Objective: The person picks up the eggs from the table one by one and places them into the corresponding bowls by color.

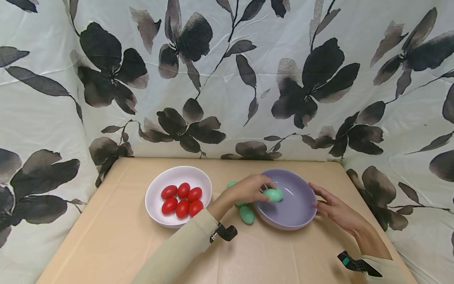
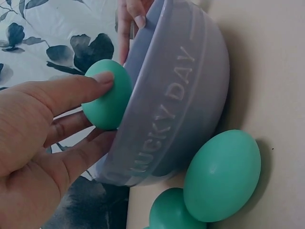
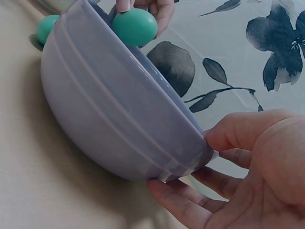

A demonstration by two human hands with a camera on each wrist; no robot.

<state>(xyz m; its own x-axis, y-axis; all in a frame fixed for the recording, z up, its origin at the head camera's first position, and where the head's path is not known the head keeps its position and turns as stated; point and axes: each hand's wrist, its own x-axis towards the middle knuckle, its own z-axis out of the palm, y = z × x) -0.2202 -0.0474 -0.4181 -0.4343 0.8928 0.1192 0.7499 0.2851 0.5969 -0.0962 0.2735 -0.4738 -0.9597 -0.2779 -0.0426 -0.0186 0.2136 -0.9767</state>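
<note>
My left hand (image 1: 251,189) pinches a green egg (image 1: 273,195) between thumb and fingers, over the left part of a purple bowl (image 1: 283,223). In the left wrist view, the egg (image 2: 107,98) overlaps the bowl's rim, and the wall carries raised "LUCKY DAY" lettering. My right hand (image 1: 338,209) holds the bowl's right side. The right wrist view shows that thumb (image 3: 226,131) at the rim and the fingers against the lower wall. More green eggs lie on the table left of the bowl, one (image 1: 246,215) nearest the front; the left hand partly covers the others.
A white bowl (image 1: 153,208) with several red eggs (image 1: 182,209) stands on the left, close to the left forearm. Both bowls rest on a tan-covered table (image 1: 117,244). Behind it hangs a white floral cloth (image 1: 248,118), which also lines both sides.
</note>
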